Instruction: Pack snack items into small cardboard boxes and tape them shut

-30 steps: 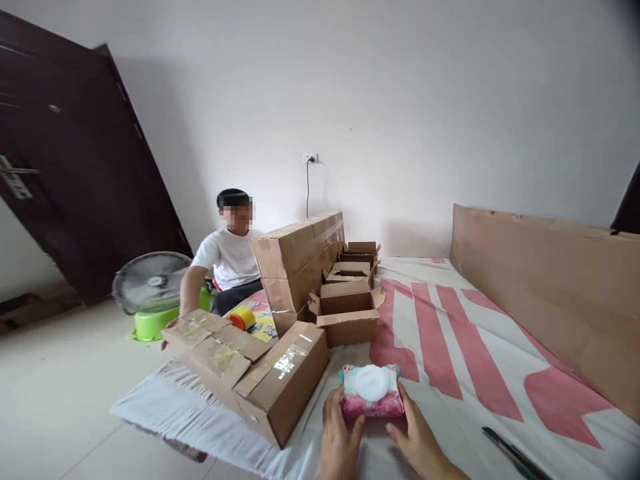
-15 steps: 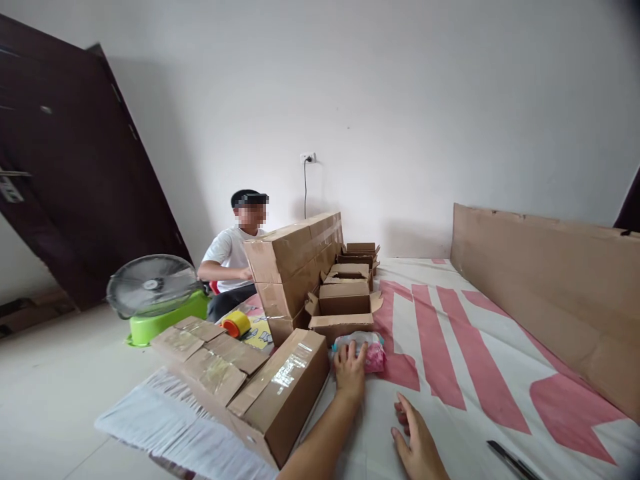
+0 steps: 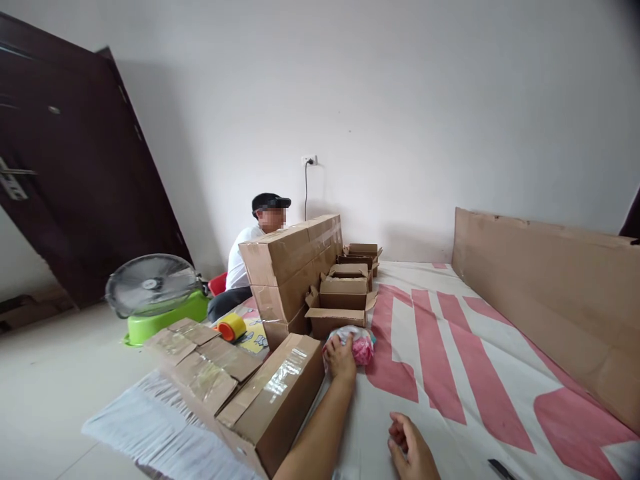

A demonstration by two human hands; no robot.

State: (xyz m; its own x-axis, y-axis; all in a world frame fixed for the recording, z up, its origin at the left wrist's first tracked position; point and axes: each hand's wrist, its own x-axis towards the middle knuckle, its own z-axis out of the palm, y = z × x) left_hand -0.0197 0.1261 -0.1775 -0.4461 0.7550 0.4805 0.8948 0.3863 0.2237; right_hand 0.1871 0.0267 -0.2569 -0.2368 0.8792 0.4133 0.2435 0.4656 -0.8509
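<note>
My left hand point(image 3: 341, 360) reaches forward with its fingers curled over a soft pink-and-white plastic packet point(image 3: 364, 348), gripping its left side. The packet looks bunched up and lies on the cloth just in front of an open cardboard box point(image 3: 336, 320). Part of it is hidden under my fingers. Lower down, my right hand point(image 3: 413, 448) hovers by the cloth with nothing in it, fingers loosely bent and thumb apart. A dark, slim tool point(image 3: 500, 469), perhaps a cutter, lies to its right, partly cut off by the frame.
Taped cardboard boxes point(image 3: 280, 393) lie along the left edge. Behind them stands a stacked wall of boxes point(image 3: 285, 280), with a person point(image 3: 240, 260) seated beyond. A yellow tape roll point(image 3: 231, 327), a fan point(image 3: 153, 283) and a large cardboard sheet point(image 3: 545, 300) are also around.
My left fingers have closed more on the packet, which has crumpled and shifted slightly left. My right hand's fingers have curled in more. The seated person has leaned behind the stacked boxes.
</note>
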